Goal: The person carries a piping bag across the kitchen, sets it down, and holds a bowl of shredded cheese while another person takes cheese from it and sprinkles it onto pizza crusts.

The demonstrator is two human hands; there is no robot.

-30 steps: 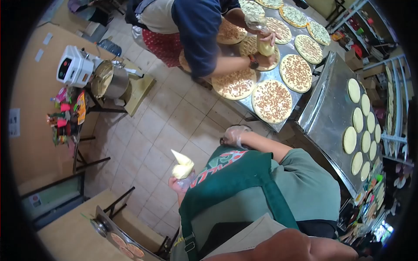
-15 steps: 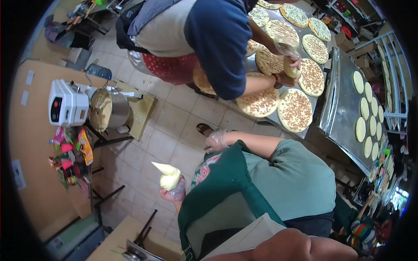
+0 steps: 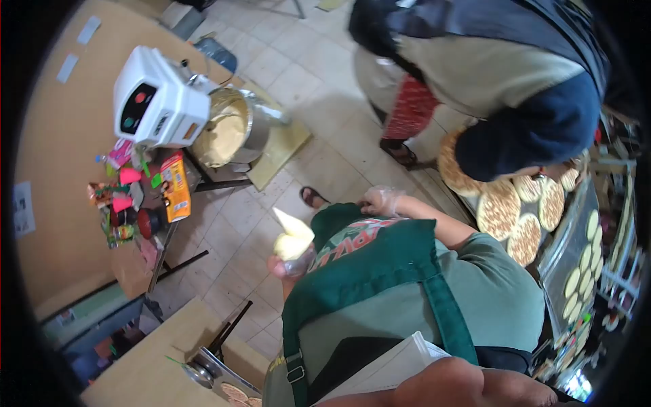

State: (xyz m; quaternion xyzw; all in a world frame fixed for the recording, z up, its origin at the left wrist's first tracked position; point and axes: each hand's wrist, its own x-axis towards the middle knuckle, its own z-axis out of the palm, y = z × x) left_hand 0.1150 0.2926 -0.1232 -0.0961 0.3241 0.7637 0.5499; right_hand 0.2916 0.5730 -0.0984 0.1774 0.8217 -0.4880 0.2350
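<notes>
My left hand [image 3: 288,266], in a clear plastic glove, is wrapped round a piping bag [image 3: 294,237] of pale cream, its tip pointing up and left. The bag is held out to the left of my green apron [image 3: 366,247]. My right hand [image 3: 381,202], also gloved, rests near the top of the apron with its fingers curled and no object visible in it. To the right, large round flatbreads [image 3: 498,209] with a browned topping lie on a table, partly hidden by a co-worker [image 3: 488,68] bending over them.
On the left is a white mixer [image 3: 159,102] with a metal bowl [image 3: 254,132] of pale batter. Colourful packets [image 3: 176,186] lie on a small table below it. A tray [image 3: 553,281] of small pale rounds stands at far right. A wooden table [image 3: 149,346] is at lower left.
My view has swung, so the mixer sits further right and the flatbreads lower. The co-worker now bends lower over the breads. My left hand still holds the piping bag; my right stays by the apron.
</notes>
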